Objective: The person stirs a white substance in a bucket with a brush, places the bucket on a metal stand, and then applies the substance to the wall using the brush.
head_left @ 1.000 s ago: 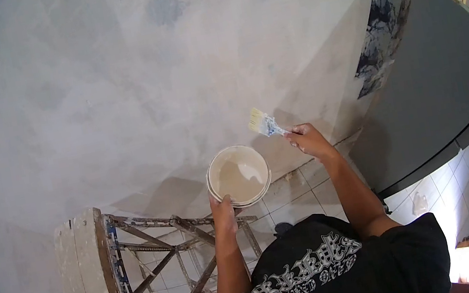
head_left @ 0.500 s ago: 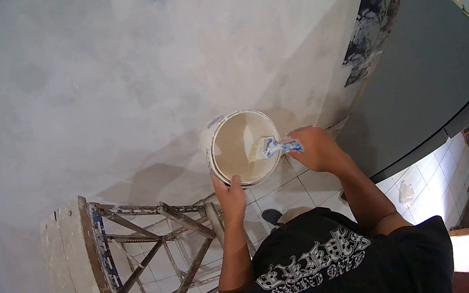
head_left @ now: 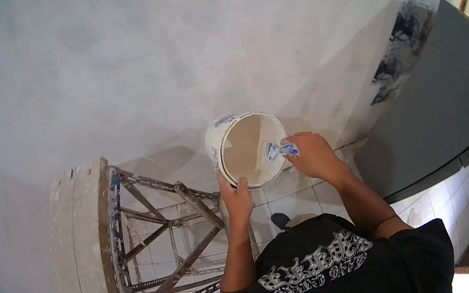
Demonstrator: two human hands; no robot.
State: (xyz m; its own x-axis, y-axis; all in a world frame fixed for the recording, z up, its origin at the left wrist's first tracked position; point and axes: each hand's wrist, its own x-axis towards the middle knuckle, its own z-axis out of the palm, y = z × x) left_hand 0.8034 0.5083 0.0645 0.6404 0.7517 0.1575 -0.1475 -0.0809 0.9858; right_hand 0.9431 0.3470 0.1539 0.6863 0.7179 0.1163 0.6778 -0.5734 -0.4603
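We're getting soft, dim light over the wall (head_left: 139, 57); shadows are falling beside the bucket (head_left: 215, 143), glare is whitening the floor (head_left: 437, 206) toward its right edge, fisheye distortion is curving our black-rimmed view.

In the right hand's (head_left: 312, 158) grip, the brush (head_left: 273, 151) has blue and white smears on its handle and pale cream bristles. The bucket (head_left: 214, 142) in the left hand's (head_left: 236, 201) grip is off-white, streaked with blue outside beyond that grip, and beige within, paler toward the brush. Beyond both grips, the wall (head_left: 111, 74) is mottled pale grey and off-white. Out past the right grip come a black-and-white marbled sheet (head_left: 399, 50) and a plain grey unit (head_left: 438, 118). Out past the left grip, the frame (head_left: 170, 281) is rusty brown with whitish flecks, its board (head_left: 82, 253) cream. Behind both grips, the shirt (head_left: 402, 261) is black with ornate white lettering (head_left: 316, 266).
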